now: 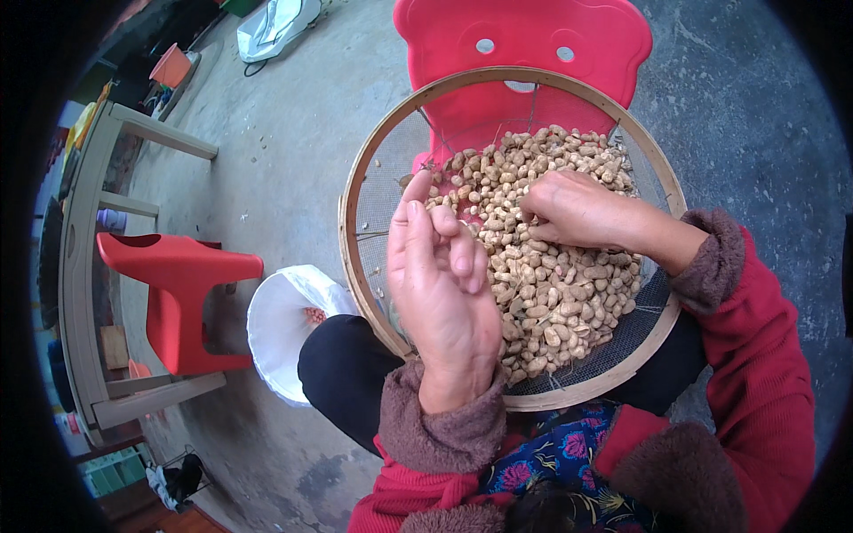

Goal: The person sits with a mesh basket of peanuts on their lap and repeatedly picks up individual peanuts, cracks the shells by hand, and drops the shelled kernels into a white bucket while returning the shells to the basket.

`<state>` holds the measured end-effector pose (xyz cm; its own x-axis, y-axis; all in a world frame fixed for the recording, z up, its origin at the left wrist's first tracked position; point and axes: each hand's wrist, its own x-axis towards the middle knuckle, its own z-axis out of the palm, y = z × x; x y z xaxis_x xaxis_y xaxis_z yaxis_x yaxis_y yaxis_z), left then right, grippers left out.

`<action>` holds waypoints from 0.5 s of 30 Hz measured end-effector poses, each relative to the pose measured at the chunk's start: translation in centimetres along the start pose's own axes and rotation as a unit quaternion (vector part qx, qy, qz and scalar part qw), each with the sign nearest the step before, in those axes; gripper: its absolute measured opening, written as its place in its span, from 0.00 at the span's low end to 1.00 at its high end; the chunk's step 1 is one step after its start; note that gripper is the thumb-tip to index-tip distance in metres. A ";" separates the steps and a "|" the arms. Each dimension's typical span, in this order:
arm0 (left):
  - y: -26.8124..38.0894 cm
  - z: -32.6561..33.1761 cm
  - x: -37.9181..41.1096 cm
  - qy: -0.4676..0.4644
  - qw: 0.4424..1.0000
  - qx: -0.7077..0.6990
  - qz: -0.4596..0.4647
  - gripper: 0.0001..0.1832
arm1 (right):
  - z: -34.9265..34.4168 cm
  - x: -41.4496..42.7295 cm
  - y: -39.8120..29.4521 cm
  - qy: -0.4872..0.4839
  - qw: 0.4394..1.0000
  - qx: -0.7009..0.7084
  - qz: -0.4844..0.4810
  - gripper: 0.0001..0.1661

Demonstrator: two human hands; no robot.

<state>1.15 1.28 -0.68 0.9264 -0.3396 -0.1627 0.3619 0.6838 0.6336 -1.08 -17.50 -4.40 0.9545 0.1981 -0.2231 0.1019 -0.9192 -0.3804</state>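
Note:
A round mesh sieve with a wooden rim (650, 363) rests on the person's lap and against a pink plastic chair (460, 40). Unshelled peanuts (546, 286) lie heaped in it, mostly in its middle and right part. My left hand (440, 286) is raised over the sieve's left side, palm turned up, fingers partly curled; whether something small lies behind the fingers is hidden. My right hand (573, 206) reaches into the heap from the right, fingertips pointing down among the peanuts, so what they may pinch cannot be seen.
Left of the sieve stands a bin with a white plastic liner (273, 333), a few reddish shelled peanuts (314, 315) inside. Farther left are a red plastic stool (173, 280) and a pale table frame (86, 266). An orange bucket (171, 65) and a white bag (276, 30) are at upper left.

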 end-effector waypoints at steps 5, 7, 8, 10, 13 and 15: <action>-0.1 0.1 -0.1 0.013 1.000 -0.005 -0.006 0.18 | 0.8 0.2 0.1 -0.004 0.999 -0.007 -0.032 0.08; 0.0 0.2 -0.1 0.015 1.000 -0.013 -0.008 0.16 | 0.3 0.1 -0.1 0.007 0.999 0.016 -0.028 0.09; -0.1 0.1 -0.1 0.013 1.000 -0.017 -0.010 0.16 | -0.2 0.0 -0.2 0.013 0.999 0.027 -0.025 0.09; 0.0 -0.2 -0.1 0.014 1.000 -0.018 -0.010 0.15 | -2.0 0.2 -0.9 0.050 0.982 0.175 -0.050 0.09; -0.1 -0.1 0.0 0.018 0.999 -0.028 -0.034 0.16 | -3.7 0.2 -1.6 0.072 0.880 0.466 -0.057 0.12; -0.1 -0.1 0.0 -0.001 0.998 -0.024 -0.051 0.16 | -4.5 -0.3 -2.9 0.092 0.799 0.588 -0.091 0.17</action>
<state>1.09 1.26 -0.77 0.8841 -0.4105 -0.2235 0.4594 0.6753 0.5769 -0.34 -16.46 0.82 0.9900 0.1384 0.0260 0.0128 0.0948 -0.9954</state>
